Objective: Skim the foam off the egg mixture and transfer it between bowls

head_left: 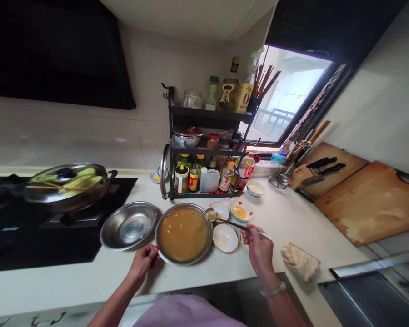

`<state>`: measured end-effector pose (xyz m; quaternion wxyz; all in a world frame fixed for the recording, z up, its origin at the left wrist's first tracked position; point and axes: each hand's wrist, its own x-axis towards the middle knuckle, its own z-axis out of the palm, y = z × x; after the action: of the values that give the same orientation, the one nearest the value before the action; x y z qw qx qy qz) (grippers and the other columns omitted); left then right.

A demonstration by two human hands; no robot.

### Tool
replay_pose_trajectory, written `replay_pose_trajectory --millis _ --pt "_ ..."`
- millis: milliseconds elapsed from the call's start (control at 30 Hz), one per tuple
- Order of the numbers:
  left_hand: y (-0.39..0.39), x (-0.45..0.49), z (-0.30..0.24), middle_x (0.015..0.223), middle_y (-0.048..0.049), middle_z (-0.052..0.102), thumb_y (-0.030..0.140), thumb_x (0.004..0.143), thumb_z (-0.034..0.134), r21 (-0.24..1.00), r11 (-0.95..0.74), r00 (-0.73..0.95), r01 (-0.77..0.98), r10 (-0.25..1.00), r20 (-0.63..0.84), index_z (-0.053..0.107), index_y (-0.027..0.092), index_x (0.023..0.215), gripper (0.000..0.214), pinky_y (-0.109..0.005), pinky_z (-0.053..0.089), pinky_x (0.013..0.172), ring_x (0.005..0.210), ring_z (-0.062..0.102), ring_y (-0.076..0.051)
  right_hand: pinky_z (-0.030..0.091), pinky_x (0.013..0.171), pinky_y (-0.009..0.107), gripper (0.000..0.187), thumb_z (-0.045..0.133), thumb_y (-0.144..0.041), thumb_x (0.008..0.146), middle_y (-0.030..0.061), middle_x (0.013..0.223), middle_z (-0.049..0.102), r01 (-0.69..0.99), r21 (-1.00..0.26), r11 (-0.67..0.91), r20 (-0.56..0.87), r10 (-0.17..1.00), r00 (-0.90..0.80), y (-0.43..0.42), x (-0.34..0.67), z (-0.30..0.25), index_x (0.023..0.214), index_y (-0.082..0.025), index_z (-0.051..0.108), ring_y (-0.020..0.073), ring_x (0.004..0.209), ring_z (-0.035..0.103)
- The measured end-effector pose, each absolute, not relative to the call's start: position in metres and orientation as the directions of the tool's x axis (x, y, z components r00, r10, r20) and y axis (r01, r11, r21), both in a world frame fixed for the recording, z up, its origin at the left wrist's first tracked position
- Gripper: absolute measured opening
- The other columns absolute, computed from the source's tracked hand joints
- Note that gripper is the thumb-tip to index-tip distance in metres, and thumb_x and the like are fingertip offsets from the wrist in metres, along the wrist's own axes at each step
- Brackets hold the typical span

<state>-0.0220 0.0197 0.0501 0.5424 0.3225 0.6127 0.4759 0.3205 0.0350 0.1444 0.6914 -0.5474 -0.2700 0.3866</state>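
A steel basin (184, 234) full of brown liquid stands on the counter in front of me. My left hand (146, 262) grips its left rim, thumb and fingers closed together. In my right hand (257, 247) is the long dark handle of a ladle (211, 215), its small bowl just over the basin's right rim. Beneath and beside the ladle sit small white bowls: one (225, 239) nearer me with a little pale residue, another (220, 210) behind it partly covered by the ladle. A red-patterned bowl (241, 211) holds orange-yellow liquid. Part of another dish is hidden behind my right hand.
An empty steel basin (128, 226) stands left of the full one. A lidded pan (66, 184) sits on the black hob. Behind is a black spice rack (207, 150); a cloth (300, 262) lies at right, near cutting boards (371, 204) and a knife block (298, 177).
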Motion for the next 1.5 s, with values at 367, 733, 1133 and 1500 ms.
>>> replay_pose_trajectory --millis 367,733,1133,1500 --pt "0.02 -0.024 0.046 0.046 0.002 0.055 0.06 0.049 0.072 0.927 0.352 -0.198 -0.13 0.907 -0.372 0.052 0.017 0.054 0.047 -0.02 0.031 0.039 0.039 0.041 -0.008 0.048 0.044 0.024 0.037 0.067 -0.044 0.069 0.0012 0.056 0.063 0.056 -0.978 0.202 0.177 0.651 0.738 0.058 0.394 0.127 0.085 -0.011 0.062 0.0132 0.046 0.058" --pt "0.021 -0.024 0.043 0.044 0.0028 0.054 0.059 0.049 0.072 0.929 0.345 -0.204 -0.136 0.907 -0.367 0.05 0.018 0.052 0.047 -0.02 0.03 0.038 0.038 0.039 -0.007 0.053 0.055 0.026 0.022 0.049 -0.027 0.088 0.006 0.091 0.064 0.528 -0.733 0.429 0.587 0.792 0.17 0.036 0.38 0.117 0.099 -0.02 0.067 0.0133 0.064 0.061" --pt "0.02 -0.024 0.043 0.045 0.0028 0.054 0.058 0.05 0.071 0.929 0.346 -0.196 -0.13 0.91 -0.366 0.05 0.018 0.054 0.046 -0.02 0.029 0.039 0.039 0.04 -0.007 0.054 0.053 0.025 0.027 0.045 -0.023 0.089 0.0085 0.094 0.066 0.378 -0.755 0.536 0.521 0.84 -0.15 0.029 0.297 0.099 0.103 -0.023 0.068 0.0162 0.075 0.063" --pt "0.02 -0.023 0.045 0.046 0.0026 0.054 0.057 0.052 0.07 0.935 0.336 -0.204 -0.115 0.913 -0.353 0.05 0.018 0.054 0.044 -0.021 0.03 0.039 0.038 0.04 -0.007 0.048 0.043 0.027 0.043 0.064 -0.054 0.073 0.0028 0.058 0.064 -0.031 -0.998 0.047 0.032 0.926 0.376 0.033 0.289 0.099 0.089 -0.014 0.066 0.0164 0.049 0.058"
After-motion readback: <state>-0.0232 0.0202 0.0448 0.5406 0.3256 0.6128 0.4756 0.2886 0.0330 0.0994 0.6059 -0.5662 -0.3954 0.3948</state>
